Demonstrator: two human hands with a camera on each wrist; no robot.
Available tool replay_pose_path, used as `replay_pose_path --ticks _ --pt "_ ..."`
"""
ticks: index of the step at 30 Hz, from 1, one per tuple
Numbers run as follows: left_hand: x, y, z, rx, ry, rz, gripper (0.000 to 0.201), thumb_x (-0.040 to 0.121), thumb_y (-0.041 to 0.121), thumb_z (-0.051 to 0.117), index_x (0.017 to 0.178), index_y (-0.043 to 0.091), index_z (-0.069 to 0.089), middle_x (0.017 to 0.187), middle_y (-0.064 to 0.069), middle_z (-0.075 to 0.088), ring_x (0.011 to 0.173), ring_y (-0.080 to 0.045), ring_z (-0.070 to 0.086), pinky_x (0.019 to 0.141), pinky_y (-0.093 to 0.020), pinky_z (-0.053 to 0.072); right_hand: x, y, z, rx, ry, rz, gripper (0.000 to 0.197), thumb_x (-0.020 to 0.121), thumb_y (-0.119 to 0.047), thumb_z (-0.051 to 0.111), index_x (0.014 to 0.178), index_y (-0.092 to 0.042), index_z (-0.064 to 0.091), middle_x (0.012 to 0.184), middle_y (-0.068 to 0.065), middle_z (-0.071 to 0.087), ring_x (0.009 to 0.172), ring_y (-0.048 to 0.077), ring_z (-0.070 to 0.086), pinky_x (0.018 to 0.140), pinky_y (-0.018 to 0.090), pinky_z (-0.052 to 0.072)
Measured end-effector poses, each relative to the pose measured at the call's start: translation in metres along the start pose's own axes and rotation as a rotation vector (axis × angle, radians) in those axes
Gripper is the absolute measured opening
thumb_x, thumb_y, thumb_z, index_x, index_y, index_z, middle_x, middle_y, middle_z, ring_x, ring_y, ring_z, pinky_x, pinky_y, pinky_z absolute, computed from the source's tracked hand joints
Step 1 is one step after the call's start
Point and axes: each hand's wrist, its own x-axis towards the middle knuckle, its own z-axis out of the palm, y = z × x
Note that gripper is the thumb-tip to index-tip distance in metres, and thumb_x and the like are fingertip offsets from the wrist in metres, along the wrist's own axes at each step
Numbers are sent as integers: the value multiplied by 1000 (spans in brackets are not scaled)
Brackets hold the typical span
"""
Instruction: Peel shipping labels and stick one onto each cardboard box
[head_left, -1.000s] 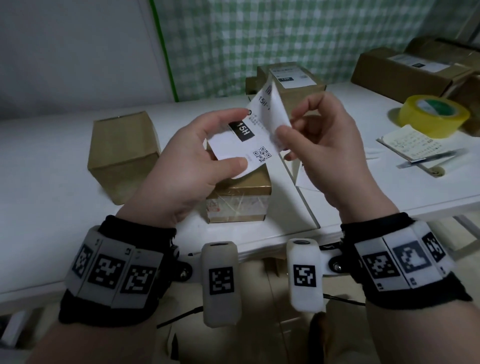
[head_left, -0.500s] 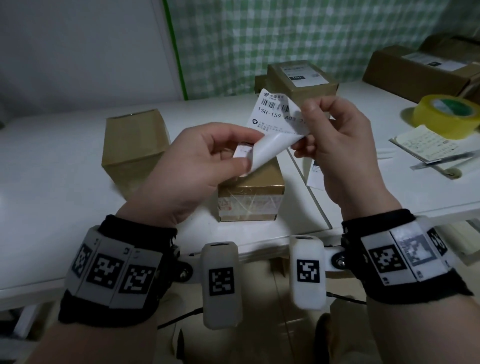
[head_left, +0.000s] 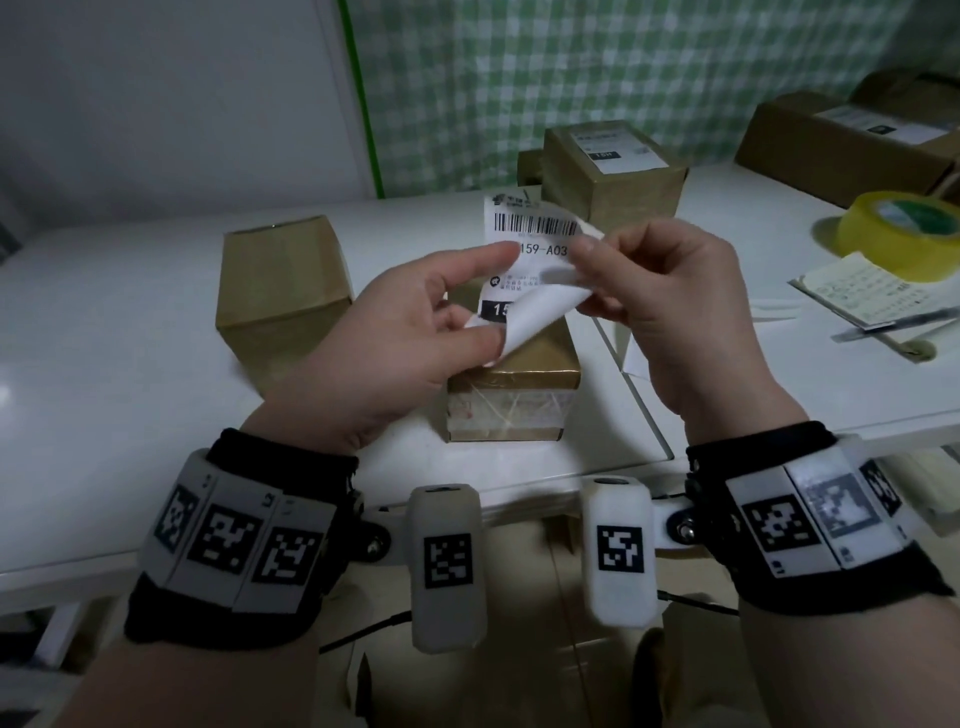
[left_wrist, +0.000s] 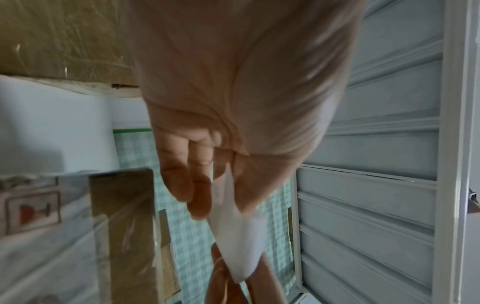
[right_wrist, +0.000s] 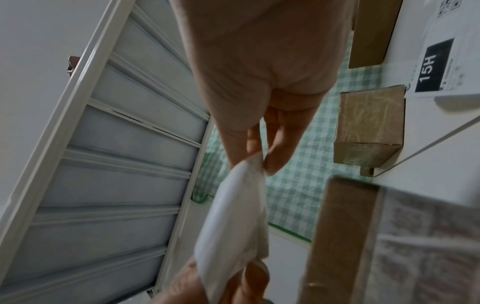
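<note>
A white shipping label (head_left: 530, 228) with a barcode is held upright between both hands above a taped cardboard box (head_left: 511, 395). A blank white layer (head_left: 535, 312) curls away from its printed face. My left hand (head_left: 498, 295) pinches the lower left part, and the index finger touches the label's left edge. My right hand (head_left: 587, 275) pinches the upper right corner where the layers part. In the left wrist view the label (left_wrist: 239, 236) runs from my left hand (left_wrist: 221, 195) to the other hand's fingers. In the right wrist view my right hand (right_wrist: 259, 162) pinches the label (right_wrist: 233, 216).
A plain box (head_left: 283, 291) stands on the white table (head_left: 104, 312) at the left. A labelled box (head_left: 613, 171) is behind, and bigger boxes (head_left: 841, 140) are at the far right. A yellow tape roll (head_left: 904, 234), a notepad (head_left: 872, 291) and a loose label sheet (right_wrist: 436, 67) lie to the right.
The label has turned from its "15H" and QR end facing me to barcode up. The blank layer has peeled away and curls between the hands, which stay above the taped box.
</note>
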Motion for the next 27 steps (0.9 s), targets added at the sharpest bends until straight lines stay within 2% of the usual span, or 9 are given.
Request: replay_pose_path --ticks 3,5,7,13,17,20,22,25,27 --pt "3 -2 -1 25 40 12 51 83 -4 61 127 23 57 98 4 68 77 -1 62 79 -19 50 -1 -1 -1 -74 -51 33 8 77 -9 75 81 -14 70 80 2 68 62 7 60 57 23 52" --pt "4 -3 -2 42 63 14 51 80 4 64 127 23 58 111 6 67 88 -2 63 87 -22 49 -1 0 -4 -160 -83 53 21 74 -9 77 93 -17 71 92 0 69 61 8 59 54 22 49" --pt "4 -4 -2 55 67 13 48 83 4 64 125 26 59 110 8 67 88 1 62 88 -21 48 -2 1 -6 -170 -102 82 30 72 -9 78 100 -17 70 103 0 68 60 11 61 54 22 48" --pt "4 -3 -3 73 77 8 45 86 1 61 120 31 61 118 10 65 103 -5 62 93 -26 47 -4 -2 -2 -130 -93 129 23 75 -13 76 95 -21 68 99 -4 67 58 11 61 52 21 48" --pt "2 0 -3 64 62 0 40 79 16 66 112 39 63 122 11 64 115 -12 58 104 -37 43 -6 -3 1 -142 -86 104 24 76 -16 76 98 -21 67 101 -6 67 66 12 61 53 20 48" --pt "2 0 -3 55 52 -22 46 75 19 61 120 31 63 119 -1 67 110 -28 62 103 -46 44 -5 -3 0 -156 -112 88 38 74 -8 76 108 -18 65 110 -5 67 68 15 61 53 20 48" --pt "1 -2 -4 71 70 -19 46 75 19 61 118 36 63 114 -6 69 101 -35 62 99 -49 46 -5 -3 -1 -146 -144 94 46 72 1 75 113 -17 63 116 -3 65 68 17 61 53 19 48" --pt "1 -2 -5 60 86 -14 47 73 16 62 112 41 65 112 -1 70 85 -25 59 94 -44 49 -4 -3 -4 -124 -208 110 56 71 8 71 120 -18 61 122 -5 63 71 20 60 53 18 47" --pt "2 -2 -7 76 92 -29 48 74 13 64 112 43 64 111 -5 70 80 -19 55 96 -45 47 -3 -1 -6 -114 -244 115 60 72 10 70 123 -20 59 125 -6 62 71 19 60 53 18 47"
